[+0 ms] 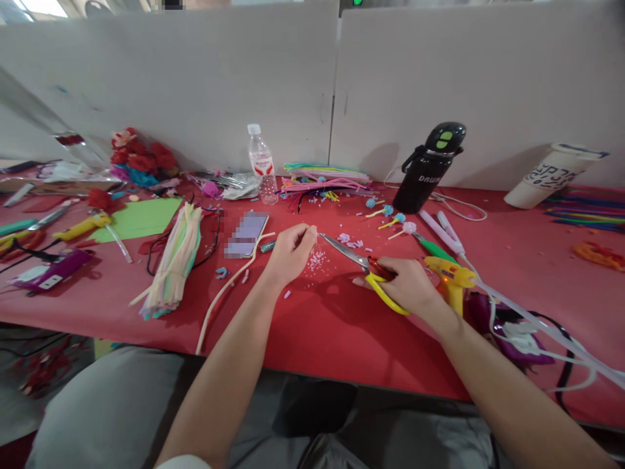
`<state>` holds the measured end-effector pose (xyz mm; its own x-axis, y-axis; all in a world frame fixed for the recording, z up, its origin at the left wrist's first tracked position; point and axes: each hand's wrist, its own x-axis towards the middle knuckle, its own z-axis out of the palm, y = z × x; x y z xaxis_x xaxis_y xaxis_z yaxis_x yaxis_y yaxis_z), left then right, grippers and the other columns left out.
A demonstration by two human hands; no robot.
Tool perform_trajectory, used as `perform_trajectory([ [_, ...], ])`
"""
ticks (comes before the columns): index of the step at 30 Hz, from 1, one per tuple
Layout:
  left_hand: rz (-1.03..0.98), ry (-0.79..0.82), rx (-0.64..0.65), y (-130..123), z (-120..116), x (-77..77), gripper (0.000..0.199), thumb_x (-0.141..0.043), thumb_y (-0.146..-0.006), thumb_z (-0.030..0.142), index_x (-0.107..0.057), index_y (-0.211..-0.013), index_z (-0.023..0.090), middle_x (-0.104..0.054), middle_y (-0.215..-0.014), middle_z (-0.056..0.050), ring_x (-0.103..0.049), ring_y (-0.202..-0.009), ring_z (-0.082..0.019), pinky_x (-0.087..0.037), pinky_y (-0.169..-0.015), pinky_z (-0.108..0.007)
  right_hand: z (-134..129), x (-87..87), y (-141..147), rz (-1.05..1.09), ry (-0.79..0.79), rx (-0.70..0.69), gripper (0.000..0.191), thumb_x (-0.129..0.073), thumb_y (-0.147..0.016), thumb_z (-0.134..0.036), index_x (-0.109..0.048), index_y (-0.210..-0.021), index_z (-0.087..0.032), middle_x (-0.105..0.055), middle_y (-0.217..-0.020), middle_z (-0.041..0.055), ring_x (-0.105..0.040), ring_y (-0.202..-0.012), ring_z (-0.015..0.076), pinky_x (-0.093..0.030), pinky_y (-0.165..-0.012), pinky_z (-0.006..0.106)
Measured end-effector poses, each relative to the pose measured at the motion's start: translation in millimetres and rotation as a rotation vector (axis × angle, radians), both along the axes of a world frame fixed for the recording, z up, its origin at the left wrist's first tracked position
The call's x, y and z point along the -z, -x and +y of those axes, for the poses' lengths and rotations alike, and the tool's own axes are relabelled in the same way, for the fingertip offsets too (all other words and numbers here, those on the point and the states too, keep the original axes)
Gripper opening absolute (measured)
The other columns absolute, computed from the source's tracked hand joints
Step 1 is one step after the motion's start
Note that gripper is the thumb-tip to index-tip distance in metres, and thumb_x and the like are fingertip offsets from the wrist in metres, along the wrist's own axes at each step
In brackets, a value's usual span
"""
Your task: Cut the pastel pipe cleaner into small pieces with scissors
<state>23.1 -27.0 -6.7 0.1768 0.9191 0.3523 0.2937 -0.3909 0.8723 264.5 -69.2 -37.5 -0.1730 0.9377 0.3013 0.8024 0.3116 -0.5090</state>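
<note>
My right hand (403, 283) is wrapped round the red and yellow handles of the scissors (347, 252), whose blades point left. Their tip is close to the fingertips of my left hand (295, 251), which pinch something too small to make out. Tiny pink clippings (317, 262) lie on the red tabletop (322, 339) below the blades. Short pink pieces (349, 241) are scattered just behind the scissors. A cream pipe cleaner (219, 293) curves along the table left of my left forearm.
A phone (248, 236) and a pipe cleaner bundle (176, 260) lie at left. A plastic bottle (262, 166) and a black flask (430, 169) stand behind. A yellow glue gun (454, 280) is beside my right hand. A white cup (549, 176) leans at far right.
</note>
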Motion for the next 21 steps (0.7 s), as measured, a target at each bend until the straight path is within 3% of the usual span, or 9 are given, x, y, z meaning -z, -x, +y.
perform_trajectory([
  [9,-0.043,0.021,0.013,0.8,1.9,0.3,0.039,-0.044,-0.094,0.038,-0.045,-0.061,0.017,-0.042,-0.054,0.003,-0.038,-0.048,-0.008,-0.03,-0.048,-0.023,0.4,1.8,-1.5,0.008,-0.017,0.013,0.054,-0.066,-0.072,-0.057,-0.034,-0.055,-0.018,-0.026,-0.052,-0.0058,-0.02,-0.054,0.0091,-0.02,-0.046,0.023],
  [21,-0.061,0.036,0.004,-1.2,-0.2,-0.7,0.04,-0.043,-0.094,0.037,-0.042,-0.059,0.018,-0.041,-0.052,0.004,-0.036,-0.048,-0.008,-0.03,-0.049,-0.023,-2.6,-2.4,1.5,0.011,0.011,0.023,0.049,-0.067,-0.071,-0.054,-0.037,-0.056,-0.018,-0.028,-0.052,-0.006,-0.023,-0.053,0.0091,-0.02,-0.045,0.022],
])
